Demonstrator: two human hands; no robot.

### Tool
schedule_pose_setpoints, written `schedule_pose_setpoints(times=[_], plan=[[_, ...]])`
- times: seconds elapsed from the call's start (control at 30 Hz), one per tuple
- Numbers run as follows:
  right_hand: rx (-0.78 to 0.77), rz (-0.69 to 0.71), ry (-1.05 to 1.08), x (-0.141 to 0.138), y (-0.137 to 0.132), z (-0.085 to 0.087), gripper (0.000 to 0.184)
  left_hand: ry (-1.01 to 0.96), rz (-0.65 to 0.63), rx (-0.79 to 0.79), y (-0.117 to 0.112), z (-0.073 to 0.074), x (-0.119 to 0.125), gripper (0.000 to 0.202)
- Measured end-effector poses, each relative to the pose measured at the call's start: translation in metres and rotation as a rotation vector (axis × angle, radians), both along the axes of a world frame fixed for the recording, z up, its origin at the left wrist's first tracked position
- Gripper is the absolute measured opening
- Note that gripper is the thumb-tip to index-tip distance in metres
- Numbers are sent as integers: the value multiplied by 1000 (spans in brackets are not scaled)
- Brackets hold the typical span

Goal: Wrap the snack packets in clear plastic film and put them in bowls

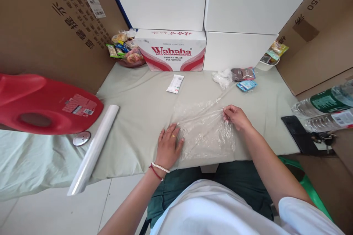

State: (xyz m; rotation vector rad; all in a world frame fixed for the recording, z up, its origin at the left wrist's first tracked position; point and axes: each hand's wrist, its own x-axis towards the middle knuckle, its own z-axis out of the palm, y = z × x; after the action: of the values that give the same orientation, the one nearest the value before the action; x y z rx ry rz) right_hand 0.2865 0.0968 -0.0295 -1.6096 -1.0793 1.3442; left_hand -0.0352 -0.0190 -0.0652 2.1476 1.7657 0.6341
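A crinkled sheet of clear plastic wrap (205,132) lies on the pale green cloth (138,106) in front of me. My left hand (168,146) lies flat with fingers stretched out, pressing the sheet's left edge. My right hand (235,116) pinches the sheet's upper right edge between thumb and fingers. A roll of clear wrap (93,150) lies diagonally to the left, apart from both hands.
A red plastic jug (41,104) and a small metal lid (81,138) lie at left. At the back are a Wahaha box (171,49), white boxes, a white sachet (175,83), snack packets (245,79) and snack bowls. Water bottles (325,108), a black phone (299,134) and keys sit right.
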Motion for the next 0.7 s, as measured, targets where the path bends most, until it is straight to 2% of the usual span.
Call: schedule_pose_setpoints(times=[0.1, 0.17, 0.23, 0.3, 0.37, 0.53, 0.63, 0.7], plan=[[11, -10, -53, 2, -2, -5, 33, 7, 101, 21, 4, 9, -2, 46], [53, 6, -122, -2, -3, -10, 29, 48, 172, 116, 9, 21, 1, 44], [93, 40, -189, -8, -2, -14, 27, 89, 112, 199, 16, 33, 7, 41], [118, 66, -236, -12, -1, -18, 26, 120, -66, 193, 25, 38, 12, 42], [144, 70, -282, -12, 1, -21, 25, 167, -187, 117, 36, 35, 10, 48], [176, 73, -502, 15, -1, -23, 26, 292, -170, -40, 52, 12, -16, 62], [191, 47, -717, 28, 8, -12, 21, 318, -177, -27, 50, 6, -26, 67], [264, 120, -838, 18, 28, 2, 22, 318, -179, -17, 47, 8, -26, 68]])
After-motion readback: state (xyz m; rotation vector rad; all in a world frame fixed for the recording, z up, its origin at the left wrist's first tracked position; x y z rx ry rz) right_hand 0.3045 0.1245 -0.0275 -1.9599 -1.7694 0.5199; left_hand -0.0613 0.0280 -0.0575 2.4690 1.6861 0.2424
